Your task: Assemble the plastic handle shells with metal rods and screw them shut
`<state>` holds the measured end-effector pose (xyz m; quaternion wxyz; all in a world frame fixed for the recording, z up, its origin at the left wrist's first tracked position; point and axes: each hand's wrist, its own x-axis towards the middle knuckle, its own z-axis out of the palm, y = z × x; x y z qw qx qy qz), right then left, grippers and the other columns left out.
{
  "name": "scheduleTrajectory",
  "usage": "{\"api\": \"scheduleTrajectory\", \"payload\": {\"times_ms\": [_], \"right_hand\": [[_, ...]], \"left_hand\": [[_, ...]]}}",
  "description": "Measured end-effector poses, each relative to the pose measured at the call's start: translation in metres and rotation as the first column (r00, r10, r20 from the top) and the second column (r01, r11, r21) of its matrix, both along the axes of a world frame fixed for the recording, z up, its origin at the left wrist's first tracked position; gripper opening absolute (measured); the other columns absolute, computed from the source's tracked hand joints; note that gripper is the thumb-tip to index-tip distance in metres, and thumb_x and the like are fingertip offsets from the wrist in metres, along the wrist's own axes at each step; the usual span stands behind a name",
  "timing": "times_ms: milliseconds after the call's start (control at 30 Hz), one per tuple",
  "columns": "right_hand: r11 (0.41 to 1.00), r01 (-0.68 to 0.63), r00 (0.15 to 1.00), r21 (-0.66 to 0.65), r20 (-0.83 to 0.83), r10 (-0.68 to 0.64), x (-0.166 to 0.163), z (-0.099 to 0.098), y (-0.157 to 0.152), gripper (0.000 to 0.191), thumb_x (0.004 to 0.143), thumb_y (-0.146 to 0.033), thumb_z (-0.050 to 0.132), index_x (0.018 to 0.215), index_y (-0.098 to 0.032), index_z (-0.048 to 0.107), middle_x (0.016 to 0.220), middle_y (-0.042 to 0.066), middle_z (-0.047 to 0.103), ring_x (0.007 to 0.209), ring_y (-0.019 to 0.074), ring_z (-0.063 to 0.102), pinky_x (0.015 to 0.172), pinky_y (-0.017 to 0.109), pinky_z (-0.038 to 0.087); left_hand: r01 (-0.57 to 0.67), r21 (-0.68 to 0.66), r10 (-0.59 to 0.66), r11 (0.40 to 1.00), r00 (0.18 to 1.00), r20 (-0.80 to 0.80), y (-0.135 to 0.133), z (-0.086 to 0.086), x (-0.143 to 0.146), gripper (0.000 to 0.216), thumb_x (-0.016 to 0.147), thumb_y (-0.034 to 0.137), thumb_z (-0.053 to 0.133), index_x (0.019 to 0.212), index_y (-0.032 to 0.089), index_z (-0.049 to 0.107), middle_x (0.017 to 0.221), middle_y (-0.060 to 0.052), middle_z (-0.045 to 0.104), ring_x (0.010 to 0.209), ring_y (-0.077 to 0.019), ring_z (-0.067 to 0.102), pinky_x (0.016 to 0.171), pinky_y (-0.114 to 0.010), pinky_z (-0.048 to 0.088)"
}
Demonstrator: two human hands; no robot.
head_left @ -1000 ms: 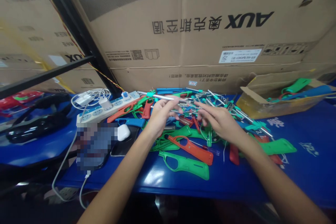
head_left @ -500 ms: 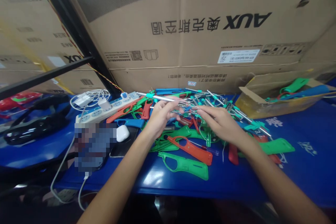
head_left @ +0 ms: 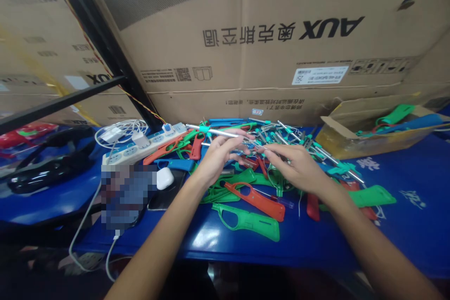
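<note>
My left hand is closed around a thin silver metal rod with a teal collar, held level above the blue table. My right hand pinches at the rod's right end, fingertips nearly touching the left hand's. Under both hands lies a heap of plastic handle shells: a green shell nearest me, an orange shell above it, and more metal rods with teal collars spread to the right.
A white power strip with coiled white cable, a white earbud case and a black curved object lie at left. An open cardboard box holds more shells at right. Large cardboard cartons wall the back.
My right hand has moved left and up until its fingertips meet the rod's end by my left hand. The left hand has barely shifted.
</note>
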<state>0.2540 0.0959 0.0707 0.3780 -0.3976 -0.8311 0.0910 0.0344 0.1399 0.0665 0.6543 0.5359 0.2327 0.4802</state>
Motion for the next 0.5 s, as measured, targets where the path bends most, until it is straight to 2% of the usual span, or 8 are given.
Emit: {"api": "scheduleTrajectory", "payload": {"times_ms": [200, 367, 500], "right_hand": [[0.999, -0.032, 0.999, 0.026, 0.016, 0.032, 0.0015, -0.0003, 0.0009, 0.027, 0.106, -0.028, 0.049, 0.104, -0.019, 0.075, 0.102, 0.005, 0.079, 0.089, 0.0190, 0.074, 0.076, 0.030, 0.053], [0.998, -0.044, 0.998, 0.053, 0.037, 0.042, 0.0035, 0.0013, 0.0005, 0.029, 0.106, -0.028, 0.048, 0.101, -0.019, 0.075, 0.100, 0.005, 0.079, 0.086, 0.0187, 0.074, 0.072, 0.029, 0.053], [0.995, -0.057, 0.998, 0.077, 0.024, 0.056, 0.0050, 0.0017, 0.0007, 0.027, 0.105, -0.027, 0.050, 0.104, -0.018, 0.075, 0.097, 0.004, 0.079, 0.083, 0.0168, 0.073, 0.072, 0.028, 0.053]], "left_hand": [[0.044, -0.001, -0.044, 0.999, 0.999, -0.024, -0.0014, -0.0002, 0.0000, 0.016, 0.090, 0.032, 0.071, 0.101, 0.020, 0.074, 0.114, -0.009, 0.073, 0.077, -0.0142, 0.069, 0.056, -0.021, 0.057], [0.066, 0.014, -0.066, 0.998, 0.998, -0.019, -0.0029, 0.0021, -0.0009, 0.019, 0.090, 0.033, 0.071, 0.103, 0.020, 0.074, 0.114, -0.010, 0.073, 0.077, -0.0146, 0.068, 0.056, -0.021, 0.055], [0.106, 0.001, -0.106, 0.994, 0.994, 0.017, -0.0025, 0.0049, -0.0007, 0.027, 0.093, 0.042, 0.065, 0.101, 0.018, 0.073, 0.111, -0.012, 0.073, 0.077, -0.0164, 0.069, 0.055, -0.022, 0.055]]}}
